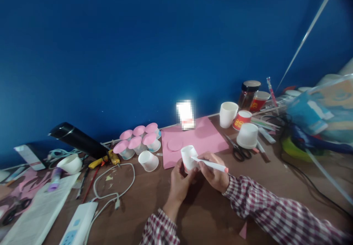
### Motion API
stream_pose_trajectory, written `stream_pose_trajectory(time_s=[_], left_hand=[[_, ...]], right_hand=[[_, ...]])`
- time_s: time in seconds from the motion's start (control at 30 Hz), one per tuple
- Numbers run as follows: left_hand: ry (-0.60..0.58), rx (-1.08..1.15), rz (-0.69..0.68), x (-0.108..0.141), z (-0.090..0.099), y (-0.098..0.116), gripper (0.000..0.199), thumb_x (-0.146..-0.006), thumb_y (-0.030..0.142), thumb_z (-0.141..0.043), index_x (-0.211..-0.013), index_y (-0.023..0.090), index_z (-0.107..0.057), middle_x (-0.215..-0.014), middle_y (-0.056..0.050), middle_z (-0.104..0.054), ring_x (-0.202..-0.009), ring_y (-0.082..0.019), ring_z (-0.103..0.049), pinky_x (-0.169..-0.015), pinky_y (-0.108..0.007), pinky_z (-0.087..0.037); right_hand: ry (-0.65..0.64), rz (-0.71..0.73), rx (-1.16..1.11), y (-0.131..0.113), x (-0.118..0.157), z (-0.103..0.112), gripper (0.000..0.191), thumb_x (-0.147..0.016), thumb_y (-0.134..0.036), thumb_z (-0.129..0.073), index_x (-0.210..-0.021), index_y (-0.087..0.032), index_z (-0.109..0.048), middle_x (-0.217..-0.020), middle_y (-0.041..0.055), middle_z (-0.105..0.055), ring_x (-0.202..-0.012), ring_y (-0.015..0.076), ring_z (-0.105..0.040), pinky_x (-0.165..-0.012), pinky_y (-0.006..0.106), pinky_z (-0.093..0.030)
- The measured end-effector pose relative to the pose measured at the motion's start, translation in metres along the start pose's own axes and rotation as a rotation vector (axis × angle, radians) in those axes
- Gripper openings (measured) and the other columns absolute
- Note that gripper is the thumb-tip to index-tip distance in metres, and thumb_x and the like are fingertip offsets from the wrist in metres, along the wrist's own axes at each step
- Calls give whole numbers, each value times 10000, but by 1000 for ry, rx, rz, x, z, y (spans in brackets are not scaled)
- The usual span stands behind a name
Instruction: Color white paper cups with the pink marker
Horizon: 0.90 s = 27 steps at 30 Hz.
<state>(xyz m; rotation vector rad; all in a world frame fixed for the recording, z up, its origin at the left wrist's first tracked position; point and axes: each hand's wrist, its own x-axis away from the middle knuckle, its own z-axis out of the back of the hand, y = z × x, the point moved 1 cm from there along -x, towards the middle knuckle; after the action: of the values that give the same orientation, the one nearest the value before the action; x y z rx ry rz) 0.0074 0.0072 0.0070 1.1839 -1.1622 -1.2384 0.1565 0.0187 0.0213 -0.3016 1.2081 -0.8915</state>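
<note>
My left hand (180,182) is wrapped round a small white paper cup (188,157), its open mouth tilted up and away. In my right hand (213,173) is a white marker pen (211,164) with a pinkish-orange end, its tip against the side of the cup. Behind the cup lies a sheet of pink paper (202,133) with a pink paper disc (174,144) on it. Just left stands another white paper cup (149,161). Beyond it several small cups topped with pink discs (135,142) stand close together.
Scissors (239,152), white cups (247,135) and a red cup (242,120) stand right of the paper. A bright phone-like screen (185,114) leans on the blue wall. Leftward are a yellow glue gun (104,159), a white cable (134,177) and a power strip (78,224).
</note>
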Motion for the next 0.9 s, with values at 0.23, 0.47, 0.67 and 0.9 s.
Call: stream_pose_trajectory(time_s=[0.23, 0.47, 0.67, 0.9], left_hand=[[-10, 3, 19, 0, 0, -1, 493, -725, 409, -721, -1105, 117, -605, -981, -100, -687, -878, -217, -624, -738, -286, -508], [-16, 5, 24, 0, 0, -4, 497, -728, 416, -721, -1106, 115, -605, -1009, -105, -686, -893, -214, -628, -756, -282, -506], [-14, 6, -7, -1, 1, -3, 497, -715, 404, -737, -1100, 114, -615, -1032, -112, -692, -936, -228, -627, -803, -298, -503], [-13, 4, -1, -1, 0, -4, 487, -716, 396, -736, -1100, 121, -615, -1018, -106, -692, -908, -223, -630, -760, -287, -505]], right_hand=[[2, -4, 1, 1, -1, 1, 75, -893, -205, -508, -899, -201, -584, -753, 31, -640, -647, 154, -622, -614, 273, -519], [7, -14, -4, 0, -1, 1, 78, -892, -209, -508, -890, -196, -584, -745, 32, -638, -643, 152, -623, -612, 273, -523], [26, -40, 1, -2, -3, 4, 83, -897, -213, -495, -882, -198, -576, -748, 41, -646, -642, 159, -627, -599, 278, -527], [22, -41, -10, -3, -4, 5, 77, -893, -208, -499, -876, -203, -573, -747, 38, -648, -644, 161, -625, -614, 282, -526]])
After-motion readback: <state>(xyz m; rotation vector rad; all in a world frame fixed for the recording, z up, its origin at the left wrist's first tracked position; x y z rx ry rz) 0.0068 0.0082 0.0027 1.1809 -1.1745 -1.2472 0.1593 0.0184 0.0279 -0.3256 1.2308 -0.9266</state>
